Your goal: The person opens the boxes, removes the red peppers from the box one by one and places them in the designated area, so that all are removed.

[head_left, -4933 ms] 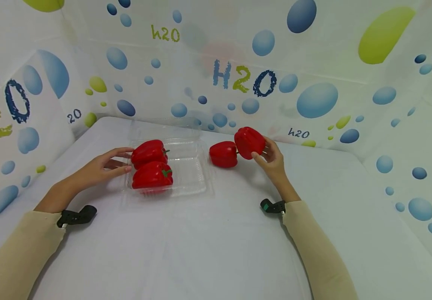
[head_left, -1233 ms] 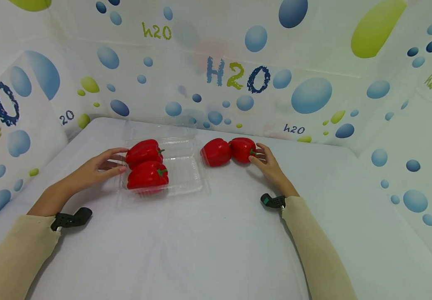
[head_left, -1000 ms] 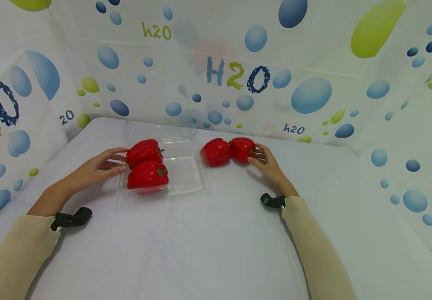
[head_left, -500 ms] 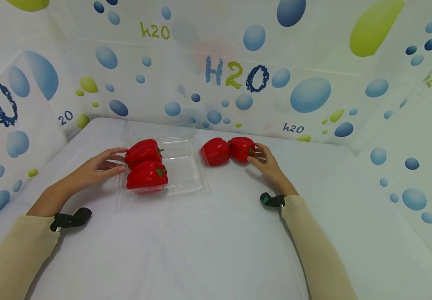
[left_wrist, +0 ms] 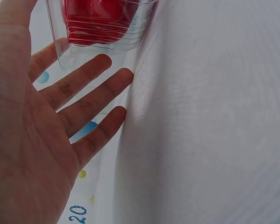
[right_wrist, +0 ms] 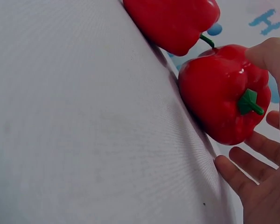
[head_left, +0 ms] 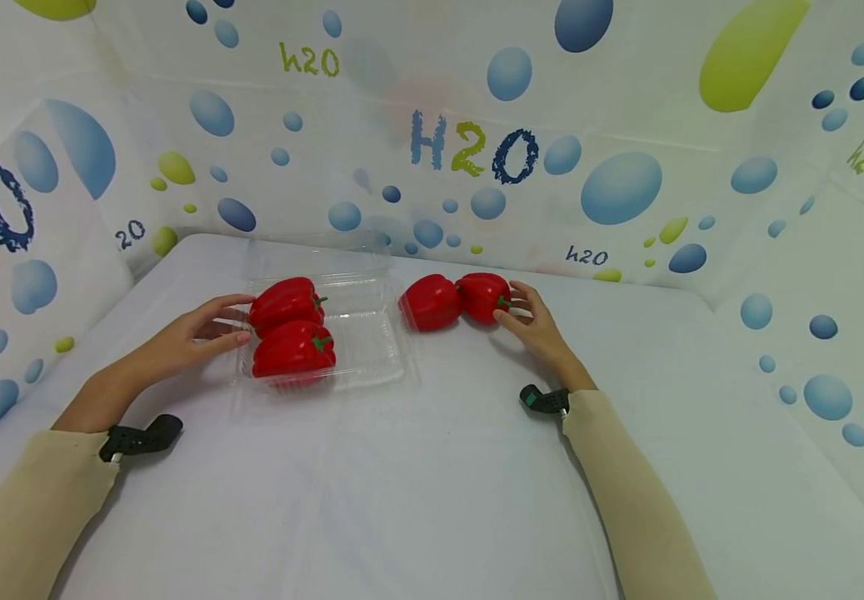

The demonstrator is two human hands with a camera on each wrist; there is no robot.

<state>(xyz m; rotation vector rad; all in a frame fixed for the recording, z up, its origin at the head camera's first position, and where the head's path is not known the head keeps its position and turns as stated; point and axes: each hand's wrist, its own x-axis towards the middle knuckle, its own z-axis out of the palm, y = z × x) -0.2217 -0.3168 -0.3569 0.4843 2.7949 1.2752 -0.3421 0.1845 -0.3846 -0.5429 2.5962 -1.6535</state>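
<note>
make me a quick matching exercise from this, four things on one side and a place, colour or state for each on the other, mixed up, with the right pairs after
Column one
1. left hand
2. right hand
3. clear container
4. right sleeve

Column two
A. beige
B. lid open, two red peppers inside
C. at the clear container's left edge
D. at the rightmost red pepper

Right pairs
1-C
2-D
3-B
4-A
</note>
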